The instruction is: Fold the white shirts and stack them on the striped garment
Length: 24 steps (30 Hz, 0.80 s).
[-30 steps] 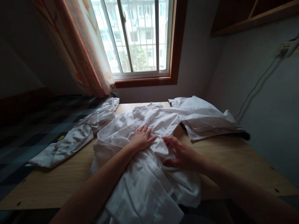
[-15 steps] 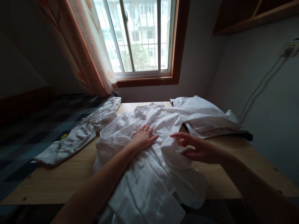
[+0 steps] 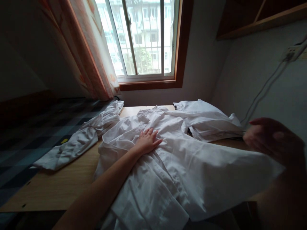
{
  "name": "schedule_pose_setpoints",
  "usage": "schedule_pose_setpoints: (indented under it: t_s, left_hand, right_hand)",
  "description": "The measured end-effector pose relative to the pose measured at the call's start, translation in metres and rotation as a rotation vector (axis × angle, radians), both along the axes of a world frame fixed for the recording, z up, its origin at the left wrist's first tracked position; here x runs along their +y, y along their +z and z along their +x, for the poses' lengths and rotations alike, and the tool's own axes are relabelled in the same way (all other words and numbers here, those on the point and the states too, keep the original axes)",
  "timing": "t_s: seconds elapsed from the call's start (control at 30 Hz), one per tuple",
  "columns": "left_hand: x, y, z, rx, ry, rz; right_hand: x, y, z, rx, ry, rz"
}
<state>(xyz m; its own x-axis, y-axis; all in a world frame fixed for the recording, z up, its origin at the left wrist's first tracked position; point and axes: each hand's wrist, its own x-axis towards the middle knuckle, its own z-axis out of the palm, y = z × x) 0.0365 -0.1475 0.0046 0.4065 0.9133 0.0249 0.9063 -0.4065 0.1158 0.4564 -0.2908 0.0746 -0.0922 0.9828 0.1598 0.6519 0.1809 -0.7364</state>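
Note:
A white long-sleeved shirt (image 3: 153,179) lies spread and wrinkled over the wooden board, its collar toward the window and its lower part over the near edge. My left hand (image 3: 147,142) rests flat on the middle of it, fingers spread. On the right, a panel of the shirt (image 3: 227,172) stretches out to a corner by my right wrist. My right hand (image 3: 271,139) is blurred, with its fingers looking curled; whether they grip the cloth is not clear. One sleeve (image 3: 76,147) reaches out to the left, the other (image 3: 213,118) to the right.
The light wooden board (image 3: 64,182) bears the shirt. Dark checked bedding (image 3: 48,127) lies at the left. A window (image 3: 144,41) with an orange patterned curtain (image 3: 79,48) is ahead. A socket with a cable (image 3: 291,52) is on the right wall, and a shelf (image 3: 263,25) hangs above.
My right hand has swept to the right and slightly up. The bunched right panel of the shirt has opened out to the right. My left hand has stayed in place.

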Motion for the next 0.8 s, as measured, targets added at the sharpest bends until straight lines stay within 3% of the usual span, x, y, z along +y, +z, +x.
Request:
schedule_pose_setpoints:
  t_s: [0.1, 0.17, 0.23, 0.37, 0.53, 0.8]
  left_hand:
    - [-0.002, -0.001, 0.001, -0.013, -0.022, 0.079]
    - [-0.003, -0.001, 0.001, -0.037, -0.068, 0.152]
    - [-0.006, -0.001, 0.003, -0.059, -0.133, 0.180]
    - [-0.011, 0.000, 0.005, -0.064, -0.242, 0.040]
    - [-0.015, 0.004, 0.007, -0.052, -0.284, -0.047]
    - [-0.014, 0.009, 0.004, -0.046, -0.306, -0.123]
  right_hand:
    - [0.012, 0.027, -0.030, 0.145, -0.027, 0.020]
    - [0.027, 0.040, -0.049, 0.115, 0.091, -0.096]
    - [0.043, 0.042, -0.066, 0.004, 0.241, -0.215]
    - [0.058, 0.026, -0.090, -0.340, 0.400, -0.321]
    - [0.051, 0.013, -0.100, -0.362, 0.414, -0.420]
    - [0.081, -0.031, -0.105, -0.272, 0.069, -0.463]
